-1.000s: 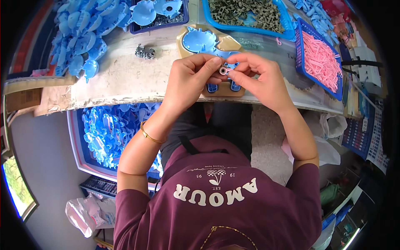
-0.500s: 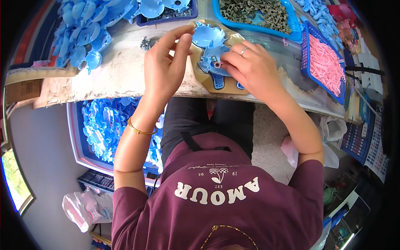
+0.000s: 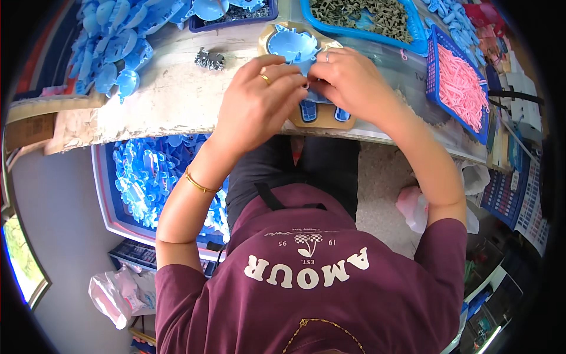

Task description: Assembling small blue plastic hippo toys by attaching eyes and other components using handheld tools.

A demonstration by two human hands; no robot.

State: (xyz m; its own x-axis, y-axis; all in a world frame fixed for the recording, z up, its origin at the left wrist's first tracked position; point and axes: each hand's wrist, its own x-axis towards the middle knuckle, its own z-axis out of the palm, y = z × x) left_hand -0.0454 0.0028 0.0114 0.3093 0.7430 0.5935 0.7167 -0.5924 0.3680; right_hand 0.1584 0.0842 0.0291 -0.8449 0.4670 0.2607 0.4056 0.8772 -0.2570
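My left hand (image 3: 259, 101) is curled over the left side of a lower light-blue plastic shell (image 3: 324, 104). My right hand (image 3: 354, 82) bends in from the other side, fingertips close to the left ones. Both hands are closed, and whatever their fingertips grip is hidden. Just beyond them a second blue half-shell (image 3: 292, 45) lies hollow side up. Both shells rest on a tan board (image 3: 323, 121), where dark-blue blocks (image 3: 308, 111) show at the near end.
Small dark parts (image 3: 210, 59) lie left of the board. Blue shells (image 3: 118, 47) pile up far left. A blue basket (image 3: 433, 82) of pink strips (image 3: 458, 82) and a tray (image 3: 423, 45) of olive-brown pieces (image 3: 359, 17) stand right and behind. A bin (image 3: 106, 203) of blue parts sits below the table.
My left hand has moved right and curled in over the lower shell. My right hand has shifted slightly up. The small pink ringed piece seen earlier at its fingertips is now mostly hidden.
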